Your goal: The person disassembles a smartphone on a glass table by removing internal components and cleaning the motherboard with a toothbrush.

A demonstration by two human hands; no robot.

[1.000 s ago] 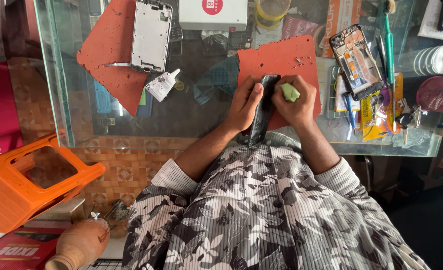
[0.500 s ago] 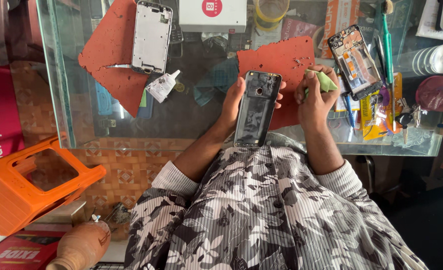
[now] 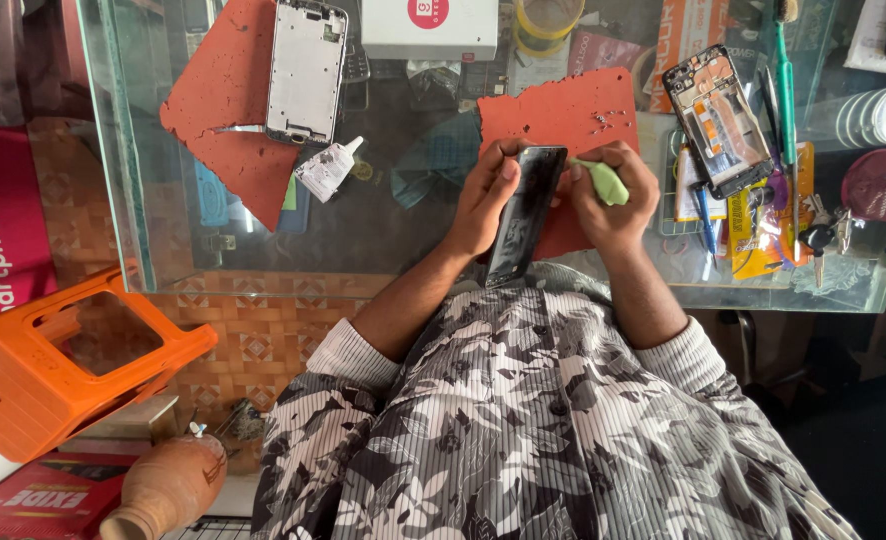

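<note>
Hard to see much of the dark phone [image 3: 525, 215] itself, since it's tilted on edge over the near side of the glass table [image 3: 363, 240] and both hands cover its sides. The left hand [image 3: 483, 200] wraps it from the left, fingers curled and pressed close together with the thumb up near the top edge. The right hand [image 3: 613, 195] has its fingers bunched around a small light green cloth [image 3: 603, 182], pinching it against the phone's right edge (can't tell how much of the cloth is tucked inside the palm).

Under the hands sits an orange-red mat [image 3: 563, 115], mostly covered. A second mat of the same colour [image 3: 223, 110] lies to the left with a silvery phone frame [image 3: 306, 70] on it, and a small white glue bottle [image 3: 328, 168] just beside it. At the top edge, a white box with a red round label [image 3: 429, 25] is cut off. To the right is an opened phone body [image 3: 718, 120] showing its insides, next to a green-handled tool [image 3: 787, 100]. Bottom left, an orange plastic stool [image 3: 63, 360] and a clay pot [image 3: 168, 490], partly out of frame.
</note>
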